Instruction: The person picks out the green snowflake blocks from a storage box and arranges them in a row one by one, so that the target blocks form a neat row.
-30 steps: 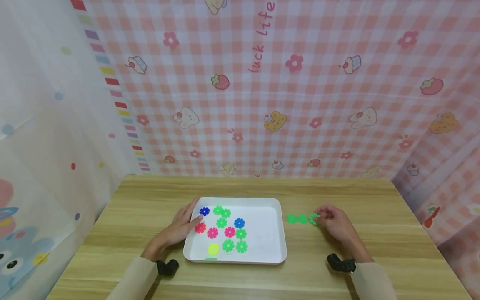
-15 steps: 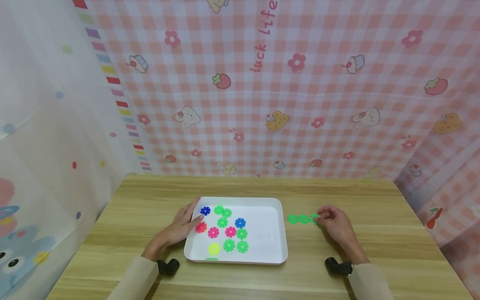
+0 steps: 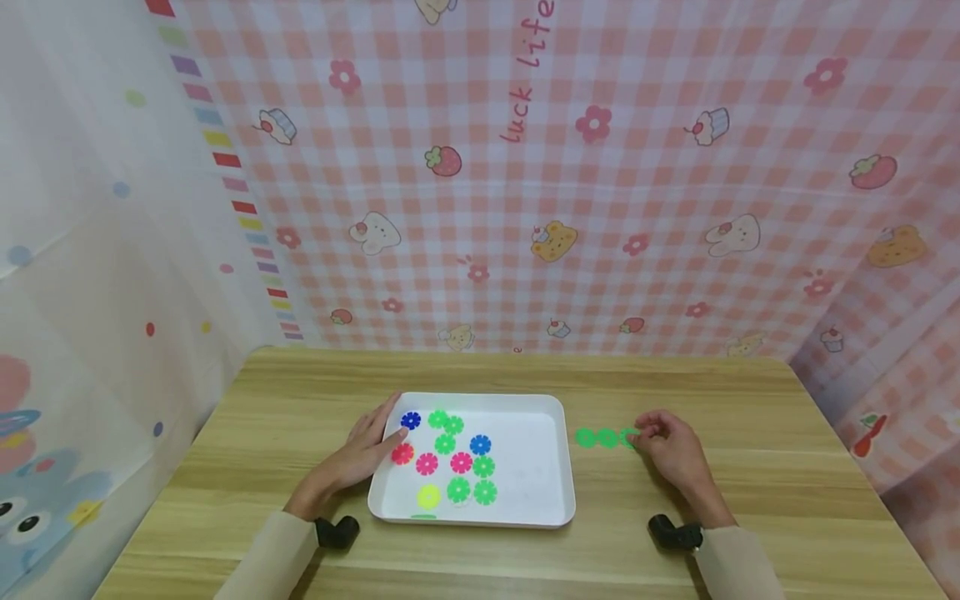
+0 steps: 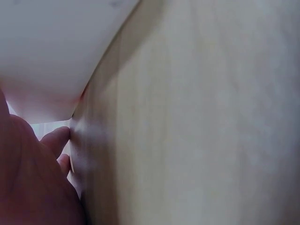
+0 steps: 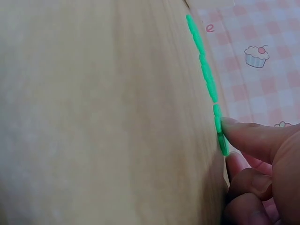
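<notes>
My left hand [image 3: 356, 458] holds the left side of a white tray [image 3: 540, 467], thumb over the rim and fingers along the outer wall. In the left wrist view, fingers [image 4: 56, 140] show beside the tray's wall [image 4: 51, 61], low by the tabletop. Inside the tray lie several notched plastic discs: green, pink, yellow [image 3: 428, 497], dark blue [image 3: 410, 421] and lighter blue [image 3: 481, 445]. Right of the tray, my right hand [image 3: 675, 450] pinches a green notched disc [image 3: 627, 437] at the right end of a row. Two more green discs [image 3: 585, 437] lie flat in that row.
A wooden table [image 3: 525, 562] carries everything. Behind it hangs a pink checked cloth [image 3: 480, 192], and a white patterned cloth [image 3: 97, 208] hangs at the left. Black wrist cameras [image 3: 675, 532] sit on both wrists.
The right hand's fingertips stay on the end green disc, with its wrist shifted slightly to the left. The left hand and the tray hold their places.
</notes>
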A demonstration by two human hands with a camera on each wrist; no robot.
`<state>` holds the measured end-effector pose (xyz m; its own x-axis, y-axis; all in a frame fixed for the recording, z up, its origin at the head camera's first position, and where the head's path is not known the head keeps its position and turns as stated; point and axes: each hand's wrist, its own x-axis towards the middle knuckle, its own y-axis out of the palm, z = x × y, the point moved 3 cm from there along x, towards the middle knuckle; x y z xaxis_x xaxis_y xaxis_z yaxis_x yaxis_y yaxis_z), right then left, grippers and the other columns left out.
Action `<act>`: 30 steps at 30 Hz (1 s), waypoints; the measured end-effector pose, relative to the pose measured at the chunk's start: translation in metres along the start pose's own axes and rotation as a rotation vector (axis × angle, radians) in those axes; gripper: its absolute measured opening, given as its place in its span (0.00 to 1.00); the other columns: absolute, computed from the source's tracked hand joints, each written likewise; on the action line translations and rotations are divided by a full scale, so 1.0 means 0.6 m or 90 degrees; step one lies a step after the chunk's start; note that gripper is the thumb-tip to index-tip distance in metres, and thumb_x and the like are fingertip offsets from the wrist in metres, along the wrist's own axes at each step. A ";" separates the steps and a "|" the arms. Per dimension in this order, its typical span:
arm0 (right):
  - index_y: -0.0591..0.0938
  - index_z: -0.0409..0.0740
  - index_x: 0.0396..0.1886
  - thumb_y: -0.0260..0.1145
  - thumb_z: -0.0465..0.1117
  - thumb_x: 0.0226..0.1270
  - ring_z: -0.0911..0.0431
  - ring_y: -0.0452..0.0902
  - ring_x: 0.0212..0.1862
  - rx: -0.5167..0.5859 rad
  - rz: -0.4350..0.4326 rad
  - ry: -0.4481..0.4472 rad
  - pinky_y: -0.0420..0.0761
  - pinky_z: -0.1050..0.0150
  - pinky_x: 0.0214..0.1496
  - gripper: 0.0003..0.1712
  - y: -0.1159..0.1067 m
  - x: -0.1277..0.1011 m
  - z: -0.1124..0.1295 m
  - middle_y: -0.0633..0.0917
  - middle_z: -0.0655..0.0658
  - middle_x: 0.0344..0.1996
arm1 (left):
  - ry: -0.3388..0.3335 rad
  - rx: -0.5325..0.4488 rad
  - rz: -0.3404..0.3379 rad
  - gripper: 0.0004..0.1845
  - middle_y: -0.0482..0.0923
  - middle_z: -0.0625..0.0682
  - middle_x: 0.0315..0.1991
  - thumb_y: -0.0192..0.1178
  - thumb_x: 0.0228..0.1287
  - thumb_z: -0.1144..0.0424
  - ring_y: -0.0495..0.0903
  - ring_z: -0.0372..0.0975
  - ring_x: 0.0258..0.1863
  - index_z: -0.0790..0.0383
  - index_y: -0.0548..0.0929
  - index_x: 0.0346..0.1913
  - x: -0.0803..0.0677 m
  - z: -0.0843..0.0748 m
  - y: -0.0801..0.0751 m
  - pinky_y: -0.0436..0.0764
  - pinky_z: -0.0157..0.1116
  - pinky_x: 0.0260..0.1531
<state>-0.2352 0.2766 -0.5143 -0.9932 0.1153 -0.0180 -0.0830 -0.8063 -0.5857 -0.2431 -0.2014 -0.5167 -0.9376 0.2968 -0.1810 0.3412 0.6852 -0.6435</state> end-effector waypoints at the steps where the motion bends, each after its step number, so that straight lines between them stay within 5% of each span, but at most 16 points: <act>1: 0.79 0.35 0.47 0.69 0.35 0.65 0.56 0.71 0.36 0.001 0.000 0.002 0.71 0.69 0.34 0.13 0.000 0.000 0.000 0.79 0.44 0.34 | 0.000 0.000 0.000 0.40 0.39 0.60 0.80 0.43 0.76 0.39 0.32 0.59 0.78 0.43 0.38 0.80 0.000 0.000 0.000 0.33 0.65 0.71; 13: 0.79 0.35 0.46 0.68 0.34 0.65 0.59 0.70 0.33 0.020 -0.002 -0.002 0.70 0.70 0.30 0.12 0.000 0.001 -0.001 0.78 0.45 0.34 | 0.000 0.004 -0.002 0.40 0.39 0.59 0.80 0.44 0.76 0.39 0.33 0.59 0.77 0.43 0.38 0.80 0.000 -0.001 0.000 0.34 0.66 0.70; 30: 0.79 0.36 0.53 0.64 0.43 0.71 0.56 0.73 0.41 0.038 0.027 0.032 0.73 0.69 0.40 0.17 -0.011 0.007 0.012 0.81 0.43 0.41 | 0.006 0.013 -0.006 0.40 0.41 0.60 0.80 0.44 0.76 0.40 0.35 0.59 0.78 0.45 0.39 0.81 0.002 -0.002 -0.001 0.36 0.66 0.71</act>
<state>-0.2397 0.2784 -0.5047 -0.9907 0.1074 -0.0834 -0.0466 -0.8443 -0.5338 -0.2443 -0.2010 -0.5156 -0.9399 0.2968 -0.1687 0.3314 0.6742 -0.6600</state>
